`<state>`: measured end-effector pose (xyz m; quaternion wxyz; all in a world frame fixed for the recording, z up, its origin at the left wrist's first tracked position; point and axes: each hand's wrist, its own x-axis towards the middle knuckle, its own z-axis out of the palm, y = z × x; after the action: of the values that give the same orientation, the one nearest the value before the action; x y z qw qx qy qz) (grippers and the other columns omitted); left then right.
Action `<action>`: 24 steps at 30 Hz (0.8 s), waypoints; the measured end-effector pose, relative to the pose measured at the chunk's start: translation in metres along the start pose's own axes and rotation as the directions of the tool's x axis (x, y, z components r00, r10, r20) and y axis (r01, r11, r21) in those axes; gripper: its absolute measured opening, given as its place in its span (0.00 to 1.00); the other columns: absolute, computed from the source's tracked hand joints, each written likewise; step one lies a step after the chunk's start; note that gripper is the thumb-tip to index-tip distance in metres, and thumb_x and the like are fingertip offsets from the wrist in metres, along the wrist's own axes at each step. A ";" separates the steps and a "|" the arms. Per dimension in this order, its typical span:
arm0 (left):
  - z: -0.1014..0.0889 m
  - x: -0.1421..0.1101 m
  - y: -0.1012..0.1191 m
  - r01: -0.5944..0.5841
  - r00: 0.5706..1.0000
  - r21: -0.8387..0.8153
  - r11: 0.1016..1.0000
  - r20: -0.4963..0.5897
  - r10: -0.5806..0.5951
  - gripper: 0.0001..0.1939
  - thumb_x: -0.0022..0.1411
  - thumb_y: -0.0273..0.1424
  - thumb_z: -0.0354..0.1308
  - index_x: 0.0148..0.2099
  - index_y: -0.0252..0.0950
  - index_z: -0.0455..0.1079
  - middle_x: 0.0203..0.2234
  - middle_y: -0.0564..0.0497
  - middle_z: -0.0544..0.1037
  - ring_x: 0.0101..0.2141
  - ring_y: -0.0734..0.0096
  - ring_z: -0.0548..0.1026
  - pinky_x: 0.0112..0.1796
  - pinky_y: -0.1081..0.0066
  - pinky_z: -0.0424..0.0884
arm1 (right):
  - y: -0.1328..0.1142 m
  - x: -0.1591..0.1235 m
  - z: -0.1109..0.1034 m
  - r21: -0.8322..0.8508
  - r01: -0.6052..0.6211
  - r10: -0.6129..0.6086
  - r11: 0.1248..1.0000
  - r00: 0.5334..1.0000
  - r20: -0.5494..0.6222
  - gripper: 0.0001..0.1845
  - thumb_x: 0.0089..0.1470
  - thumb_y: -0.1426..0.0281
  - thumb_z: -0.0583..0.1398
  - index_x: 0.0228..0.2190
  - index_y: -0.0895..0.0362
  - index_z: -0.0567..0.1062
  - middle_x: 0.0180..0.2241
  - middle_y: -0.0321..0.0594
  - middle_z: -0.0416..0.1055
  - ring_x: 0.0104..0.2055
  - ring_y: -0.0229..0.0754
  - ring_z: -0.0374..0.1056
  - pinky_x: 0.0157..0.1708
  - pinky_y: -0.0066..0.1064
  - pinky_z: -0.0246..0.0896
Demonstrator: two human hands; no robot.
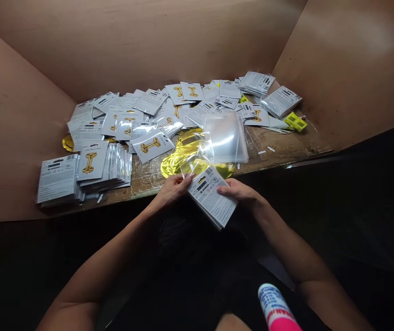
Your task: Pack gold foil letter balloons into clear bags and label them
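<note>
Foil balloon cards [212,197] are held as a stack, printed backs up, in front of the near edge of the wooden surface [147,179]. The stack is clamped in the grip of the right hand [241,190], thumb on top; clear film [197,156] by its upper corner appears pinched by the left hand [176,186]. Edges are best kept squared, and the film handled lightly, without creasing.
</note>
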<state>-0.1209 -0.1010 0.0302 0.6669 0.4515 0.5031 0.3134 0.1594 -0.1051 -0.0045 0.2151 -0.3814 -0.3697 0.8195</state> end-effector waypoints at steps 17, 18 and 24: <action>0.008 0.031 -0.007 -0.548 0.655 -0.016 0.836 -0.630 0.417 0.30 0.71 0.59 0.59 0.33 0.36 0.77 0.27 0.51 0.77 0.28 0.69 0.72 0.31 0.71 0.70 | -0.035 0.054 0.068 -0.431 0.487 -0.636 0.760 0.696 -0.334 0.51 0.59 0.53 0.72 0.73 0.49 0.57 0.44 0.42 0.82 0.45 0.53 0.80 0.47 0.46 0.80; 0.006 0.031 -0.005 -0.579 0.640 -0.041 0.814 -0.641 0.423 0.30 0.71 0.59 0.59 0.34 0.36 0.77 0.28 0.51 0.78 0.29 0.69 0.73 0.32 0.70 0.71 | -0.038 0.059 0.071 -0.394 0.519 -0.640 0.758 0.708 -0.299 0.55 0.58 0.54 0.72 0.75 0.49 0.51 0.45 0.43 0.82 0.44 0.53 0.81 0.47 0.47 0.80; 0.001 0.022 0.001 -0.681 0.525 -0.013 0.732 -0.706 0.475 0.30 0.71 0.59 0.60 0.35 0.36 0.78 0.27 0.51 0.77 0.29 0.70 0.72 0.33 0.71 0.70 | -0.041 0.074 0.089 -0.269 0.589 -0.646 0.762 0.717 -0.261 0.58 0.61 0.54 0.71 0.78 0.49 0.47 0.50 0.47 0.82 0.50 0.56 0.81 0.49 0.49 0.81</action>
<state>-0.1134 -0.0819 0.0231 0.3568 0.3498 0.4716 0.7266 0.0469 -0.0721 0.0313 0.5043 -0.3868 -0.5002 0.5881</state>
